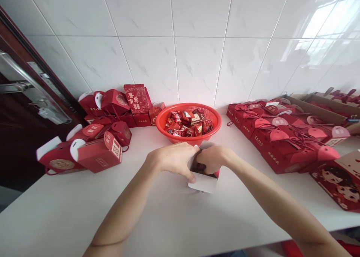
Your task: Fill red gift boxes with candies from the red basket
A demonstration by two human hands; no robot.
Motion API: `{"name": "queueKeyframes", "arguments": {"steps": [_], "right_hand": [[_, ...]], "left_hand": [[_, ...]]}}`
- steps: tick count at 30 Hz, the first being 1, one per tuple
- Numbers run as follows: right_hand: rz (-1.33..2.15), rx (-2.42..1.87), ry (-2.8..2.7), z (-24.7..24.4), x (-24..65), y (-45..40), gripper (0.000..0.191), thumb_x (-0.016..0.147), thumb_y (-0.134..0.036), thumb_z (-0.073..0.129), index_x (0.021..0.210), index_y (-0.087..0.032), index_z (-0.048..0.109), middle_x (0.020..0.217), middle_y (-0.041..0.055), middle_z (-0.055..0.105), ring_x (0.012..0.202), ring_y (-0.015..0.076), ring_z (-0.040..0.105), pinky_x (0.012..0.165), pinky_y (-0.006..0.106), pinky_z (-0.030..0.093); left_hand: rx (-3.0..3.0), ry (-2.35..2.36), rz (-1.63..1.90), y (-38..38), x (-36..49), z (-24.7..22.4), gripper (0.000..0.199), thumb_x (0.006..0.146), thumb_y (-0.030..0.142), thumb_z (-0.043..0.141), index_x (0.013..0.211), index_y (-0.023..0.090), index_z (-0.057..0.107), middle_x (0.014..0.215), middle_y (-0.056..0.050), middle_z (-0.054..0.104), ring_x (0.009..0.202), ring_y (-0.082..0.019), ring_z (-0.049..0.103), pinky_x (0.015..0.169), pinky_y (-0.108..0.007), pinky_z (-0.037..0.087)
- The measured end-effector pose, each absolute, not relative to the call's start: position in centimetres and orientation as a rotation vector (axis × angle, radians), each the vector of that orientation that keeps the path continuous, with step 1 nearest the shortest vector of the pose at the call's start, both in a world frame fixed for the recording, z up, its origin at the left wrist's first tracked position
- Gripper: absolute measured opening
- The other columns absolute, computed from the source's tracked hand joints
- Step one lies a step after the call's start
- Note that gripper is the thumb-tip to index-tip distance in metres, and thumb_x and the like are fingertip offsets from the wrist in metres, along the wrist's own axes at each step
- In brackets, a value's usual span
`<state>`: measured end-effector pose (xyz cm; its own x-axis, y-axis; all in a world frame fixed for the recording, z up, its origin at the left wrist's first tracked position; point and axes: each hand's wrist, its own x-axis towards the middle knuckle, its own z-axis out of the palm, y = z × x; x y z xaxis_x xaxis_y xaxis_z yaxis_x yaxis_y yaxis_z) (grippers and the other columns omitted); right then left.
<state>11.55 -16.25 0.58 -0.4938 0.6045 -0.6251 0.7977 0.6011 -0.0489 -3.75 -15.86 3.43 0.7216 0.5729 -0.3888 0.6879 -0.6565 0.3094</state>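
Note:
An opened box [203,183] with white inner flaps stands on the white table, just in front of a red basket [161,124] of wrapped sweets [187,127]. My left hand [174,159] grips the box's left side, its thumb on the near white flap. The fingers of my right hand [211,157] reach down into the box's opening, where their tips are hidden. Dark red contents or an inner wall show beside them; I cannot tell which.
Red gift boxes [98,154] cluster at the left, near a dark door [17,99]. Rows of red boxes [277,148] with cords fill the right side, beside a cardboard carton [317,109]. A box with cartoon figures [339,180] lies at the right edge. A tiled wall [199,69] rises behind.

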Motion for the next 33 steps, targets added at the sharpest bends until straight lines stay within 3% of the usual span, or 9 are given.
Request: {"name": "queueKeyframes", "arguments": {"steps": [7, 15, 18, 25, 29, 33], "right_hand": [[-0.476, 1.063, 2.299, 0.4, 11.8, -16.1, 0.019, 0.076, -0.012, 0.058, 0.092, -0.014, 0.069, 0.092, 0.0074, 0.070, 0.082, 0.0224, 0.063, 0.063, 0.029, 0.043], [-0.507, 1.117, 2.252, 1.3, 12.7, -16.7, 0.019, 0.082, -0.019, 0.054, 0.092, -0.018, 0.069, 0.089, 0.0056, 0.069, 0.073, 0.0207, 0.061, 0.056, 0.030, 0.040], [-0.527, 1.155, 2.298, 1.8, 13.0, -16.7, 0.025, 0.083, -0.020, 0.056, 0.103, -0.018, 0.070, 0.097, 0.0060, 0.071, 0.079, 0.0219, 0.062, 0.056, 0.029, 0.040], [-0.800, 1.187, 2.691, 3.7, 15.6, -18.3, 0.029, 0.088, -0.016, 0.057, 0.113, -0.021, 0.071, 0.105, 0.0050, 0.074, 0.090, 0.0206, 0.068, 0.069, 0.028, 0.050], [-0.918, 1.275, 2.925, 4.2, 18.0, -20.3, 0.036, 0.091, -0.019, 0.058, 0.124, -0.025, 0.067, 0.110, 0.0029, 0.075, 0.096, 0.0201, 0.070, 0.079, 0.030, 0.054], [-0.837, 1.485, 3.148, 2.8, 19.9, -22.4, 0.029, 0.091, -0.026, 0.062, 0.120, -0.026, 0.070, 0.116, 0.0026, 0.074, 0.100, 0.0211, 0.071, 0.088, 0.033, 0.056]], "left_hand": [[2.511, 0.951, -0.348, -15.9, -3.8, 3.4, 0.053, 0.065, 0.048, 0.075, 0.107, 0.021, 0.057, 0.109, -0.007, 0.068, 0.099, -0.027, 0.064, 0.067, -0.028, 0.043], [2.514, 0.939, -0.348, -15.8, -3.7, 3.1, 0.059, 0.064, 0.049, 0.076, 0.112, 0.021, 0.058, 0.112, -0.008, 0.068, 0.103, -0.028, 0.064, 0.071, -0.029, 0.045], [2.509, 0.949, -0.361, -15.6, -3.8, 3.0, 0.057, 0.064, 0.051, 0.076, 0.109, 0.020, 0.059, 0.109, -0.008, 0.069, 0.100, -0.028, 0.064, 0.069, -0.029, 0.044], [2.492, 0.983, -0.317, -15.8, -4.0, 3.0, 0.051, 0.063, 0.047, 0.076, 0.105, 0.021, 0.063, 0.098, -0.004, 0.069, 0.089, -0.026, 0.065, 0.064, -0.028, 0.043], [2.500, 0.957, -0.284, -16.5, -4.0, 3.3, 0.059, 0.064, 0.041, 0.077, 0.118, 0.023, 0.061, 0.093, -0.002, 0.069, 0.088, -0.025, 0.066, 0.060, -0.027, 0.042], [2.525, 0.883, -0.228, -16.9, -4.1, 3.5, 0.064, 0.064, 0.038, 0.076, 0.125, 0.027, 0.059, 0.094, 0.000, 0.070, 0.090, -0.024, 0.066, 0.066, -0.026, 0.044]]}}
